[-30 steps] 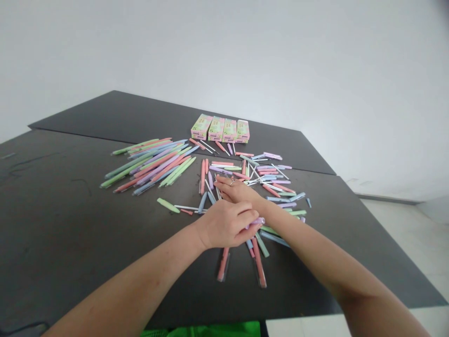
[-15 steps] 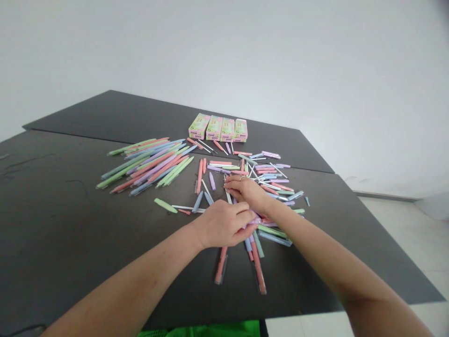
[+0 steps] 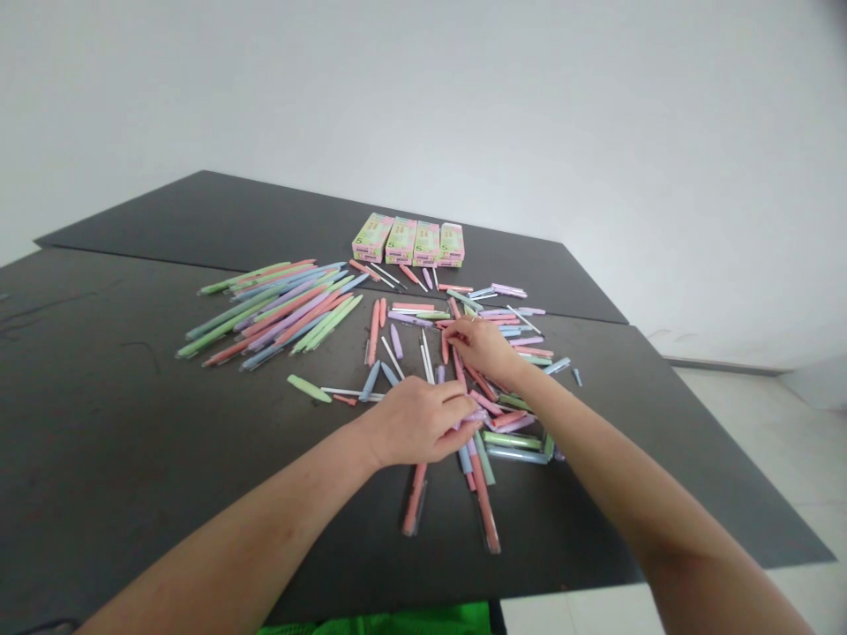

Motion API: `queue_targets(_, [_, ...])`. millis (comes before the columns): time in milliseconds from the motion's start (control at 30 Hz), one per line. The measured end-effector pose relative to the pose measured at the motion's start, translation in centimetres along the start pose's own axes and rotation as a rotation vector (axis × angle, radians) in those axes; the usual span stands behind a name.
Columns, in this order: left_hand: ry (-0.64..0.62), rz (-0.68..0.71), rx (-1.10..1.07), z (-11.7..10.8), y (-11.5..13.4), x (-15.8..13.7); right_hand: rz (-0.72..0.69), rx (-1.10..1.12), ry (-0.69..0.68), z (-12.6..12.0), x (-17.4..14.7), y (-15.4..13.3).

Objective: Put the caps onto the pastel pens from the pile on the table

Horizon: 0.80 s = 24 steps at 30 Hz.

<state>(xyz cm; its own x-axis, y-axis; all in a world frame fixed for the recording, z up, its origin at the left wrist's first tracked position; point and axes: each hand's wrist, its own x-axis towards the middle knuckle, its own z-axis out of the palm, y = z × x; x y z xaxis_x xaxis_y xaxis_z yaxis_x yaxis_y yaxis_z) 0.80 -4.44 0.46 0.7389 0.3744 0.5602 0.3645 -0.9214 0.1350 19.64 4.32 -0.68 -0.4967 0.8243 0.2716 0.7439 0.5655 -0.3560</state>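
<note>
My left hand (image 3: 423,420) is closed around a purple pen part (image 3: 475,415), which pokes out by the thumb and fingertips; the rest of it is hidden in the hand. Just beyond, my right hand (image 3: 483,346) reaches down into the loose parts with bent fingers drawn together. Its fingertips are at a short red pen part (image 3: 445,347); whether they grip it or something else is hidden. White refills (image 3: 425,357) lie to the left of those fingertips. Red, purple, green and blue pen barrels and clear caps are scattered under and around both hands.
A pile of whole-looking pastel pens (image 3: 284,309) lies on the left of the dark table (image 3: 165,467). Small pink-green boxes (image 3: 401,240) stand in a row at the back. Red pens with clear caps (image 3: 488,520) point toward the near edge. A pale green barrel (image 3: 309,388) lies left.
My right hand has shifted slightly right and farther from me, uncovering white refills and red parts. My left hand has stayed in place with the purple pen part.
</note>
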Motion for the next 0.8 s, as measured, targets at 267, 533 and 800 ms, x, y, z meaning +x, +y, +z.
queue_targets(267, [0.016, -0.097, 0.045, 0.2, -1.1, -0.3, 0.066, -0.007, 0.057, -0.2, 0.1, 0.5])
queue_targets(533, [0.004, -0.13, 0.089, 0.1, -1.5, -0.3, -0.017, -0.138, 0.02, 1.1, 2.5, -0.3])
queue_targets(800, [-0.021, -0.117, 0.09, 0.1, -1.4, -0.3, 0.075, -0.271, -0.074, 1.6, 3.7, -1.5])
